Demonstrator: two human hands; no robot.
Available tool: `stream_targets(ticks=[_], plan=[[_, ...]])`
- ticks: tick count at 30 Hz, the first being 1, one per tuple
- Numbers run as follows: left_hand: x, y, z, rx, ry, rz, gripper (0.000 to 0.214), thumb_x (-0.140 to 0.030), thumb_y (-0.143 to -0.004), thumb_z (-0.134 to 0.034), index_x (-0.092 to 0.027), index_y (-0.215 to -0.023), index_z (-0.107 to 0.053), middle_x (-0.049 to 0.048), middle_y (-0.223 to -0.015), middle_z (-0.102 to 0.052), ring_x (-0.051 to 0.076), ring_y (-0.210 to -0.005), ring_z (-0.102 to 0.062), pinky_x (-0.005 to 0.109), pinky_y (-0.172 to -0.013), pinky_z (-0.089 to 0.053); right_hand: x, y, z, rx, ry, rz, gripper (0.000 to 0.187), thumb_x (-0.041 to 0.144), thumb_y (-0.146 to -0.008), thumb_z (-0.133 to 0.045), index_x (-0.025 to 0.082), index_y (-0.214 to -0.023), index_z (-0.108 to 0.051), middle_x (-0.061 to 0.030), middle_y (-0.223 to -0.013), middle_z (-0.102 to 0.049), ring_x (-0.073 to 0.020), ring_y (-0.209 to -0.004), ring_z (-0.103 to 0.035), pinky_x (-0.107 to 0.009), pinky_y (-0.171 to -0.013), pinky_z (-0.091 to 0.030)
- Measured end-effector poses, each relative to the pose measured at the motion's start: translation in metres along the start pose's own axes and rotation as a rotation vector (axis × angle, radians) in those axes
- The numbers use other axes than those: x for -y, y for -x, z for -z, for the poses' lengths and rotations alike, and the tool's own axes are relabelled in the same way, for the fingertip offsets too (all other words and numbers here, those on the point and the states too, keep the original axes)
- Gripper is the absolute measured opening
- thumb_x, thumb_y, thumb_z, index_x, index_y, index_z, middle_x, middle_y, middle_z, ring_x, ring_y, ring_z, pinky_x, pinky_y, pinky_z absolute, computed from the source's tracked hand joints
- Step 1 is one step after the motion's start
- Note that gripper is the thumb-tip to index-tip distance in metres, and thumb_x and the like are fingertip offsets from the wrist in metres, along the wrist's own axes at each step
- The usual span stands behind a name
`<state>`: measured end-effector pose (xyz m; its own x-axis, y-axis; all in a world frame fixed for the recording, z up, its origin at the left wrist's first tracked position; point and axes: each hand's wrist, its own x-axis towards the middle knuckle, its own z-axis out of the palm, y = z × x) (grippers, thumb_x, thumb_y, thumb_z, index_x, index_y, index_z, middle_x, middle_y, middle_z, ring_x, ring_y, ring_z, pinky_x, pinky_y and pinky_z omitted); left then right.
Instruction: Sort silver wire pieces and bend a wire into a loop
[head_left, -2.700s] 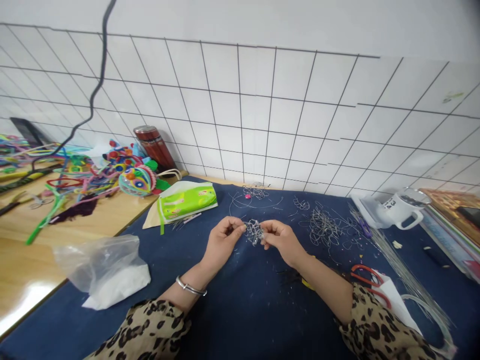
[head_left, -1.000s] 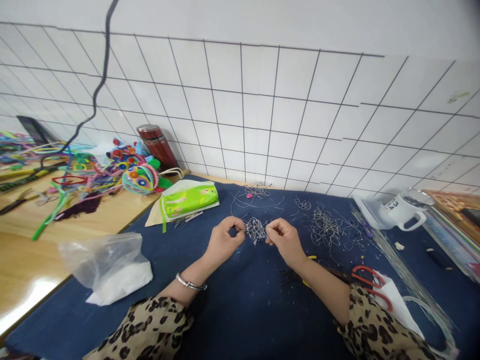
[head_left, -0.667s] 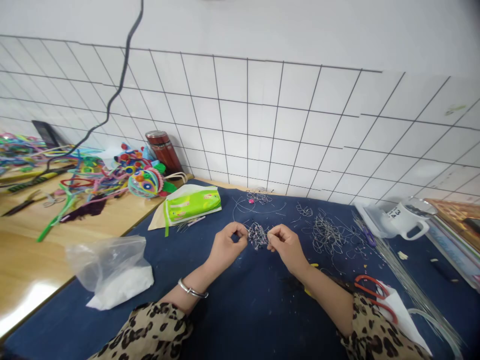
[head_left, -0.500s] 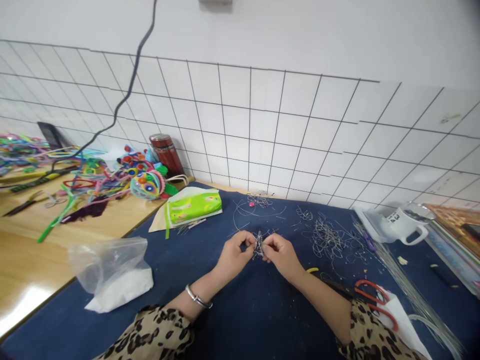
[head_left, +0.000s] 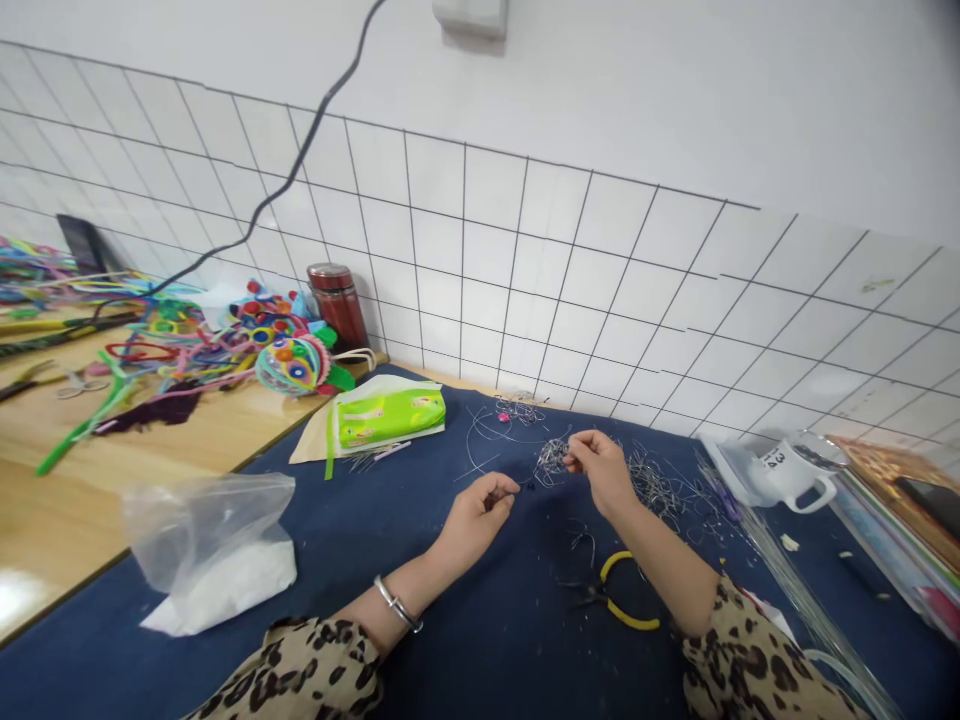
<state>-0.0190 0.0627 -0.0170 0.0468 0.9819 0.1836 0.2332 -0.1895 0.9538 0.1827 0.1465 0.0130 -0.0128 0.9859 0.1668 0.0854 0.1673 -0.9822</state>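
My right hand (head_left: 606, 470) pinches a small tangled bundle of silver wire (head_left: 553, 456) and holds it just above the dark blue cloth (head_left: 465, 640). My left hand (head_left: 480, 510) rests on the cloth a little nearer to me, apart from the bundle; its fingers are curled in a pinch, and what they hold is too small to make out. A larger heap of loose silver wire (head_left: 660, 485) lies just right of my right hand. Yellow-handled pliers (head_left: 619, 600) lie on the cloth beside my right forearm.
A green tissue pack (head_left: 386, 415) and a red flask (head_left: 337, 305) stand at the back left, with colourful craft pieces (head_left: 285, 360) on the wooden table. A clear plastic bag (head_left: 210, 545) lies at the left. A white mug (head_left: 795, 470) and long straight wires (head_left: 795, 590) are at the right.
My left hand has let go of the wire bundle and dropped back to the cloth. My right hand has carried the bundle away to the right. The view has tilted, baring the pliers.
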Motion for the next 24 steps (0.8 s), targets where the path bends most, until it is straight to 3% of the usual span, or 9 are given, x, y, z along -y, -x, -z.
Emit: stream_targets(ticks=[8, 12, 17, 21, 24], plan=[[-0.008, 0.002, 0.003, 0.067, -0.087, -0.113, 0.015, -0.015, -0.078, -0.047, -0.018, -0.084, -0.060, 0.0000, -0.075, -0.057, 0.011, -0.069, -0.052, 0.023, -0.065, -0.040, -0.014, -0.073, -0.029, -0.062, 0.047, 0.064, 0.029, 0.041, -0.075, -0.057, 0.017, -0.091, -0.056, -0.0017, -0.077, -0.063, -0.0129, -0.070, -0.062, -0.025, -0.061, -0.051], [-0.005, 0.001, 0.003, 0.086, -0.138, -0.146, 0.017, -0.013, -0.077, -0.046, -0.018, -0.083, -0.061, -0.0003, -0.074, -0.057, 0.011, -0.067, -0.051, 0.022, -0.064, -0.039, -0.034, -0.088, -0.031, -0.008, 0.158, 0.009, 0.029, 0.034, -0.070, -0.060, 0.016, -0.092, -0.057, -0.0040, -0.077, -0.064, -0.0147, -0.066, -0.063, -0.023, -0.049, -0.050], [-0.002, 0.001, 0.002, 0.113, -0.195, -0.182, 0.018, -0.011, -0.076, -0.046, -0.018, -0.082, -0.061, -0.0004, -0.074, -0.058, 0.011, -0.067, -0.051, 0.022, -0.063, -0.039, -0.043, -0.081, -0.007, 0.071, 0.365, -0.013, 0.027, 0.028, -0.075, -0.054, 0.015, -0.098, -0.058, -0.0071, -0.083, -0.065, -0.0153, -0.068, -0.063, -0.022, -0.047, -0.048], [-0.003, 0.002, 0.002, 0.137, -0.237, -0.205, 0.019, -0.010, -0.076, -0.045, -0.018, -0.082, -0.060, -0.0007, -0.073, -0.058, 0.011, -0.067, -0.051, 0.022, -0.064, -0.039, -0.028, -0.063, 0.007, 0.194, 0.553, 0.036, 0.024, 0.026, -0.079, -0.048, 0.016, -0.096, -0.061, -0.0067, -0.083, -0.066, -0.0149, -0.068, -0.062, -0.023, -0.052, -0.048], [-0.003, 0.003, 0.002, 0.163, -0.282, -0.225, 0.020, -0.009, -0.076, -0.044, -0.019, -0.083, -0.060, -0.0006, -0.074, -0.058, 0.011, -0.068, -0.052, 0.022, -0.065, -0.040, -0.012, -0.036, 0.002, 0.342, 0.709, 0.105, 0.019, 0.024, -0.078, -0.050, 0.016, -0.088, -0.064, -0.0046, -0.078, -0.066, -0.0155, -0.070, -0.061, -0.026, -0.062, -0.047]])
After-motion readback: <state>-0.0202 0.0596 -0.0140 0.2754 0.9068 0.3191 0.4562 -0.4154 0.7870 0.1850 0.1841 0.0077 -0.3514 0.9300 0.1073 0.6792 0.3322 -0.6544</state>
